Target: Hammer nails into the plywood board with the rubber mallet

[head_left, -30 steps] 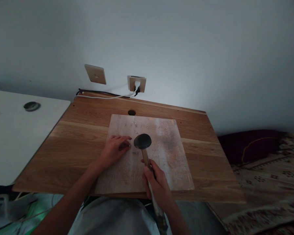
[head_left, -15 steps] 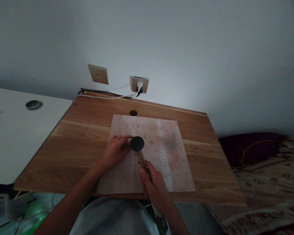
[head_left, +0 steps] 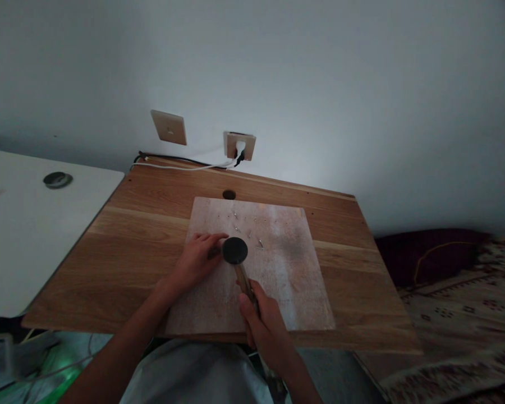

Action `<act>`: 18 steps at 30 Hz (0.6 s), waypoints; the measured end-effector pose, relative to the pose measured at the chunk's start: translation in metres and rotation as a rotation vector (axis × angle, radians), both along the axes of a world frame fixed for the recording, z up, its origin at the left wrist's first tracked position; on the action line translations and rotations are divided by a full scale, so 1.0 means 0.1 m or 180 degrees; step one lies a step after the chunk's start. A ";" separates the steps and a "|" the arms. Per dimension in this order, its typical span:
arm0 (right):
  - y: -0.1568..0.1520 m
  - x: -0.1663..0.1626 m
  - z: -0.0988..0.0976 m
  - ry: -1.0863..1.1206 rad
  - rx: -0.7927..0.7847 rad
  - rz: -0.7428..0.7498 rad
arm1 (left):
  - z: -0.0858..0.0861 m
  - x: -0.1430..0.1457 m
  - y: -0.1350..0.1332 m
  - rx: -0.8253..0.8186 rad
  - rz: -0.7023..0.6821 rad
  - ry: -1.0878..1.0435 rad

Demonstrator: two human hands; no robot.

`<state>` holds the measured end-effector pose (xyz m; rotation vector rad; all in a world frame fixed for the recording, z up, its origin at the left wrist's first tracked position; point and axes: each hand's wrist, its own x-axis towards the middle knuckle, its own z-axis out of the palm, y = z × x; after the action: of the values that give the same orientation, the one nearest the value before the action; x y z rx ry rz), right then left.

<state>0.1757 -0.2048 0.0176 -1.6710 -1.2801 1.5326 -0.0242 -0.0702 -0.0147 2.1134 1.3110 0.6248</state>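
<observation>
My right hand is wrapped round the handle of a hammer, whose dark round head is raised toward me above the board. Close to the left of that head, my left hand rests on the pale wooden board with its fingers bent and pinched together. The hammer head hides the fingertips' far side, so what they hold does not show. Several loose nails lie on the board beyond the hammer. Farther back, a row of small nail heads runs across the board.
The board lies on a wooden desk against the wall. A plugged socket and cables are behind it. On the left stands a white table with a grommet; patterned fabric is at the right.
The hammer head has shifted very slightly down and toward me, its handle tipping a little with my right hand. My left hand stays in place.
</observation>
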 end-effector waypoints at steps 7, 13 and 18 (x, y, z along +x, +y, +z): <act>0.01 0.02 0.03 0.0195 -0.0015 -0.0020 | 0.00 0.00 0.00 0.0029 -0.0026 -0.0075; 0.03 0.07 0.05 0.0263 0.0082 -0.0119 | -0.01 0.00 -0.01 0.0065 -0.0090 -0.0048; 0.00 0.21 -0.02 0.0482 0.0167 -0.0806 | 0.08 -0.03 -0.07 0.0518 -0.0281 0.0051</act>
<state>0.1964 -0.2047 0.0156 -1.5832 -0.9813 1.4303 -0.0273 -0.0769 -0.0072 2.2978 1.2035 0.6988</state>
